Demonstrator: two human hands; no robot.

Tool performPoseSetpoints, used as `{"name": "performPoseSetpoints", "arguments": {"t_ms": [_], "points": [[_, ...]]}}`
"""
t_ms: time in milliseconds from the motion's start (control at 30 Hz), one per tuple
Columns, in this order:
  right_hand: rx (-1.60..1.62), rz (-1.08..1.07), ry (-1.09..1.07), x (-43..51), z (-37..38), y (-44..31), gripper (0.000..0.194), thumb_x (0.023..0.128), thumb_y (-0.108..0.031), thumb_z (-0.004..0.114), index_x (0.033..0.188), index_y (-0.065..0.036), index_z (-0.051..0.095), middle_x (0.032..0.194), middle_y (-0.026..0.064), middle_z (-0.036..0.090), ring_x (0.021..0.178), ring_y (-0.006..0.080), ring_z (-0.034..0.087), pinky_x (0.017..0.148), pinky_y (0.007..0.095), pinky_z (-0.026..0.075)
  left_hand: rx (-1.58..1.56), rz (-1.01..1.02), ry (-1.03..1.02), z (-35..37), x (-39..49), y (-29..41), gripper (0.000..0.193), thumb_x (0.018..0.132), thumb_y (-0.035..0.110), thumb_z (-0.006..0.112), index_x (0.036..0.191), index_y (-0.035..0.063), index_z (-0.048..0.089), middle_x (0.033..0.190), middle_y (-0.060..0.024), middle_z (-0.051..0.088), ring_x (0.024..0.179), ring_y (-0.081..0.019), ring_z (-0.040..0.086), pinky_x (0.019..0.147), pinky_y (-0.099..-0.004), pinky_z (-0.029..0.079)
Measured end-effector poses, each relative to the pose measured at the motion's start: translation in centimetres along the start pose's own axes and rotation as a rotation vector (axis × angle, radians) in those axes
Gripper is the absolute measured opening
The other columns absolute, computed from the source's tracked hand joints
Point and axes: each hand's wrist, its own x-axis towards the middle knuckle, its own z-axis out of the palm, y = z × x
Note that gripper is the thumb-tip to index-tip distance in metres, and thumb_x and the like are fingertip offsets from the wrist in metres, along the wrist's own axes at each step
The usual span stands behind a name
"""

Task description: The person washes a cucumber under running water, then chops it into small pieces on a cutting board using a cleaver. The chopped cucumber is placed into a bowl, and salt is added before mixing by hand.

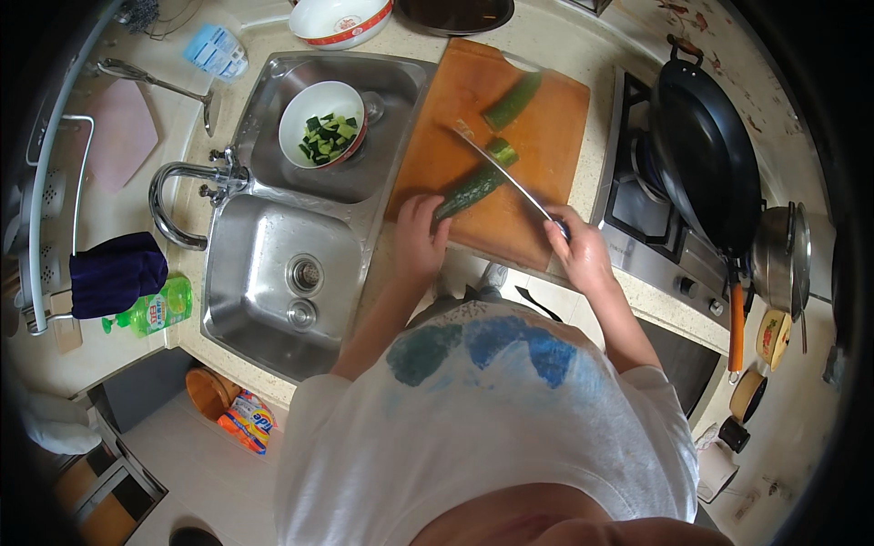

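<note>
My right hand (579, 251) grips the handle of a kitchen knife (509, 176), its blade seen nearly edge-on. The blade slants across a dark green cucumber piece (471, 190) near that piece's far end. Around the near end of the same piece are the thumb and fingers of my left hand (419, 231). Farther up the orange-brown cutting board (560, 147) lies another length of cucumber (513, 101). Chopped cucumber chunks (329, 140) fill the bottom of a white bowl (292, 112), which sits in the far basin of the sink.
Left of the board is a double steel sink (252, 273) with a chrome faucet (164, 205). On the right, a black wok (710, 150) rests on the gas stove (638, 211), its orange handle (735, 327) pointing toward my side. A red-rimmed bowl (341, 24) stands beyond the sink.
</note>
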Motion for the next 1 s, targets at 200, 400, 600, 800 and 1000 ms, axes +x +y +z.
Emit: {"name": "performPoseSetpoints", "arguments": {"t_ms": [200,400,600,800,1000], "points": [[0.211,0.236,-0.192,-1.7,-0.8,0.4,0.032,0.089,-0.030,0.065,0.077,-0.001,0.061,0.058,0.0116,0.054,0.053,0.0181,0.051,0.053,0.0324,0.043,0.041,-0.027,0.085,-0.8,-1.0,-1.0,0.033,0.082,0.010,0.066,0.112,0.0017,0.056,0.108,-0.0207,0.055,0.097,-0.0386,0.055,0.082,-0.0436,0.046],[-0.014,-0.045,-0.028,-2.6,2.6,0.2,0.031,0.085,-0.031,0.067,0.088,0.000,0.061,0.072,0.0209,0.062,0.066,0.0395,0.061,0.060,0.0423,0.049,0.017,-0.097,0.132,-1.1,-2.4,-2.1,0.029,0.084,0.013,0.067,0.109,0.0006,0.058,0.098,-0.0189,0.059,0.087,-0.0360,0.058,0.075,-0.0412,0.047],[0.047,-0.165,0.191,-1.3,2.2,-3.9,0.030,0.085,-0.027,0.070,0.092,0.000,0.059,0.069,0.0198,0.060,0.062,0.0369,0.062,0.056,0.0409,0.049,-0.001,-0.279,0.171,-1.7,-3.2,-2.1,0.016,0.089,0.013,0.064,0.098,0.0006,0.060,0.083,-0.0137,0.061,0.073,-0.0258,0.059,0.067,-0.0325,0.047],[-0.391,-0.066,-0.321,-0.2,6.8,-3.2,0.039,0.091,-0.036,0.054,0.095,0.003,0.054,0.084,0.0236,0.065,0.082,0.0406,0.063,0.075,0.0457,0.051,-0.020,-0.302,0.151,-1.5,-3.0,-2.7,0.016,0.088,0.014,0.066,0.090,0.0012,0.057,0.073,-0.0088,0.057,0.062,-0.0184,0.053,0.059,-0.0295,0.044],[-0.295,-0.218,-0.013,1.3,3.1,-7.0,0.029,0.091,-0.028,0.060,0.096,0.001,0.056,0.074,0.0217,0.063,0.068,0.0397,0.063,0.062,0.0447,0.050,-0.177,-0.336,0.149,-1.7,-3.7,-2.7,0.016,0.088,0.010,0.066,0.094,0.0010,0.055,0.072,-0.0052,0.054,0.062,-0.0137,0.051,0.058,-0.0291,0.043]]}}
